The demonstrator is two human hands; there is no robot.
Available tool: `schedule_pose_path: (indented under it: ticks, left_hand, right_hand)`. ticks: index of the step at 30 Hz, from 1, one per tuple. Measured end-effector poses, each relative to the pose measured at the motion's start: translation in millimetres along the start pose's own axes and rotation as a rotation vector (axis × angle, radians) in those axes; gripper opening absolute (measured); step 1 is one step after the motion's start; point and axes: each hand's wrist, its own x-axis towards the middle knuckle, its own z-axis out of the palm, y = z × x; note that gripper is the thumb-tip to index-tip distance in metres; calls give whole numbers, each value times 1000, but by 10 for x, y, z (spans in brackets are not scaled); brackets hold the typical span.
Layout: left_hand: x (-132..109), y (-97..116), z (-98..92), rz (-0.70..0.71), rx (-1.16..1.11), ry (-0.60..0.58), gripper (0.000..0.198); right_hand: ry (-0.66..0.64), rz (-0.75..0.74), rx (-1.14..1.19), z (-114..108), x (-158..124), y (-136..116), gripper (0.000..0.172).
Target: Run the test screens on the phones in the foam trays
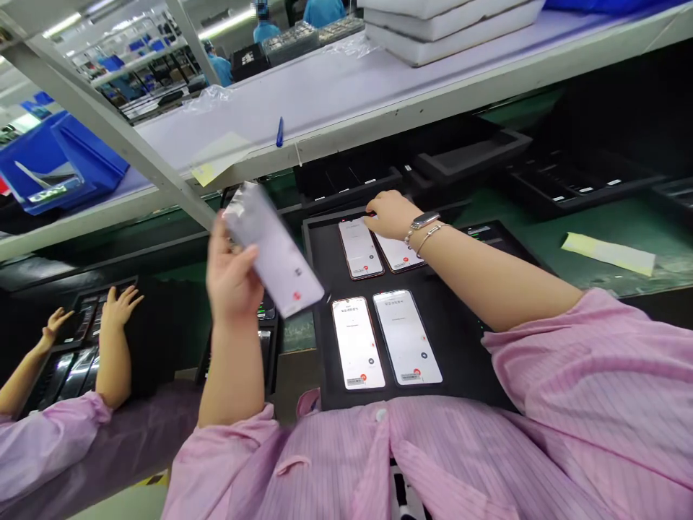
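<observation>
My left hand (232,271) is closed around the edge of a smartphone (286,263) with a lit white screen, raised and tilted beside the tray and a little blurred. In front of me lies a black tray (319,267) with several lit smartphones in it. At its far side, my right hand (394,214) bends over the top of a smartphone (403,253), covering its upper part; the fingers curl at its upper edge. Another smartphone (362,253) lies just left of those fingertips. Two more smartphones, the left one (358,343) and the right one (408,338), lie nearer my body.
Black trays (574,180) line the back of the green bench (498,209). A yellow-white paper strip (609,253) lies at right. Above runs a shelf (346,108) with a blue pen (280,132), a blue bin (62,166) and white foam trays (449,29). A co-worker's hands (116,307) are at left.
</observation>
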Motion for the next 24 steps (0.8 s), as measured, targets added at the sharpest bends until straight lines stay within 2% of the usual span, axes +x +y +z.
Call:
schedule_pose_path:
  ticks: [3, 6, 9, 13, 17, 20, 23, 24]
  left_hand:
    - [325, -406, 140, -170, 196, -22, 97]
    - [620, -719, 309, -295, 545, -96, 99]
    - [753, -824, 495, -282, 820, -170, 90]
    - [710, -855, 732, -210, 922, -179, 78]
    - [614, -953, 787, -206, 885, -146, 68]
    - [568, -1012, 749, -220, 846, -100, 64]
    - [521, -1024, 743, -211, 835, -84, 61]
    - [504, -1021, 753, -207, 829, -84, 61]
  right_hand:
    - [-83, 82, 12, 170, 94, -134, 51]
    - [-102, 175, 42, 334, 220, -175, 62]
    - [-118, 233, 35, 425, 319, -154, 72]
    - [-102, 292, 49, 393, 340, -180, 84]
    - [-71, 308, 202, 168, 204, -371, 72]
    - [-43, 278, 460, -179, -53, -444, 57]
    - [104, 159, 720, -600, -410, -268, 44]
    - [201, 133, 709, -720, -513, -165, 37]
